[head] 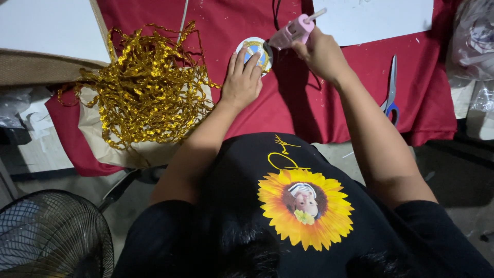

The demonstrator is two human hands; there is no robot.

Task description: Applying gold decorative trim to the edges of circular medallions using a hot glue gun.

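My left hand [242, 80] lies flat on the red cloth, its fingertips pressing on a small round disc [251, 48] with a white rim and a blue and gold centre. My right hand [320, 51] grips a pink glue gun [290, 33], whose nozzle points down-left at the disc's right edge. A white glue stick pokes out of the back of the gun. A dark cord runs up from the gun toward the far side of the table.
A big tangle of gold ribbon [144, 87] lies on brown paper at the left. Blue-handled scissors [391, 90] rest at the right on the red cloth [432, 82]. White sheets [375, 18] lie at the back. A fan [51, 234] stands at lower left.
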